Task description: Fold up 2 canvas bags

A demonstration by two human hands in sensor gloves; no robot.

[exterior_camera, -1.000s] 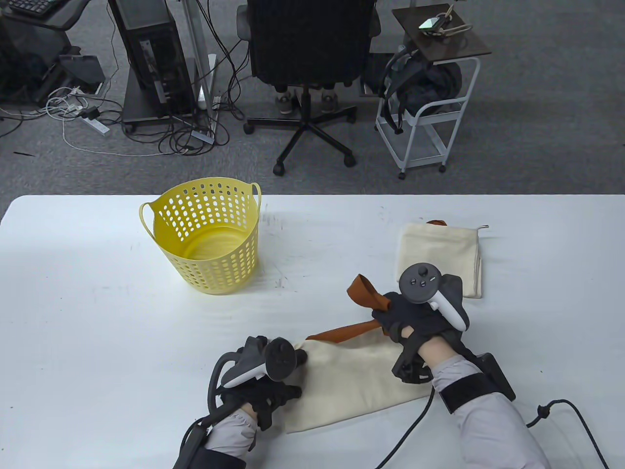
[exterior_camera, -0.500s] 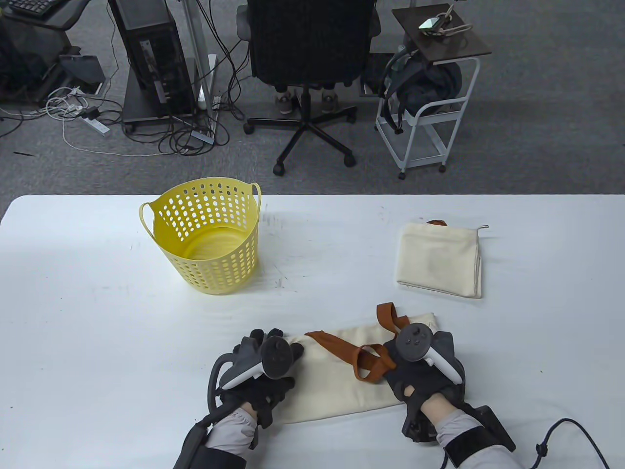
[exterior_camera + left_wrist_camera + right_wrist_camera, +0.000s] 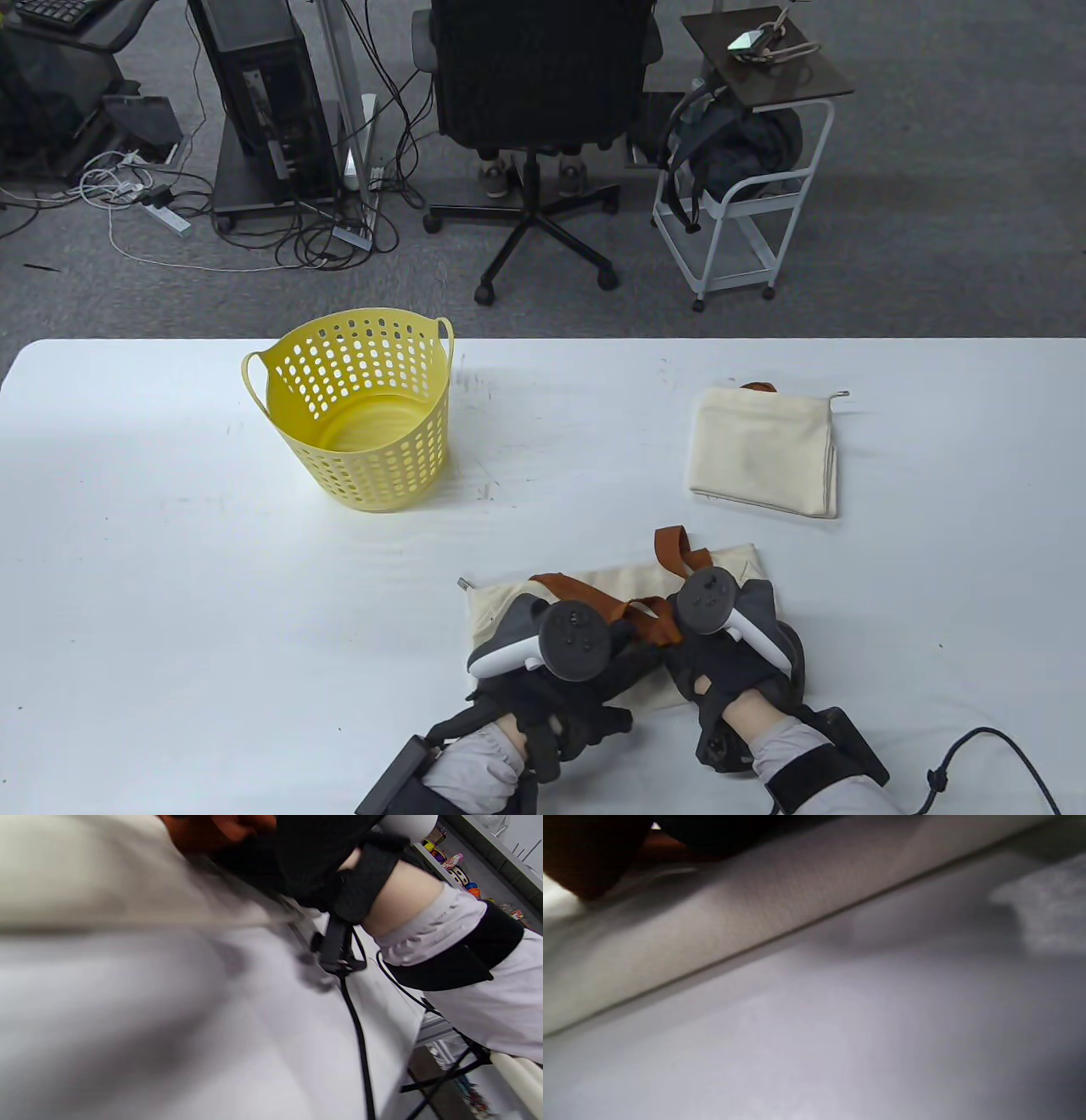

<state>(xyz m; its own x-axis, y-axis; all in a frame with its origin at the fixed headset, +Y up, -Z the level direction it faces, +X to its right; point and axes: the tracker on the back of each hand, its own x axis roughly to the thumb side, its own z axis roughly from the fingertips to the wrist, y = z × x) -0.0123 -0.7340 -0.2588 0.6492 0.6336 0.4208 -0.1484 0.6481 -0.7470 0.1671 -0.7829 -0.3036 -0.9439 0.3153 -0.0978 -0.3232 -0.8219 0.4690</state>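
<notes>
A cream canvas bag (image 3: 730,564) with orange straps (image 3: 672,543) lies flat near the table's front edge. My left hand (image 3: 624,649) rests on its near left part; its fingers are hidden under the tracker. My right hand (image 3: 683,637) rests on the bag's right part and holds a strap loop down on the cloth. A second cream bag (image 3: 764,450) lies folded at the right, apart from both hands. The left wrist view shows blurred cloth (image 3: 85,870) and my right wrist. The right wrist view shows the bag's edge (image 3: 755,908) on the table.
A yellow perforated basket (image 3: 356,407) stands at the table's back left. The white table (image 3: 170,552) reaches the frame's front edge. A cable (image 3: 1001,747) trails from my right forearm. An office chair and a cart stand beyond the far edge.
My right hand brought the lifted straps down and laid them on the bag. My left hand then moved right from the bag's left end onto the cloth, uncovering the left edge.
</notes>
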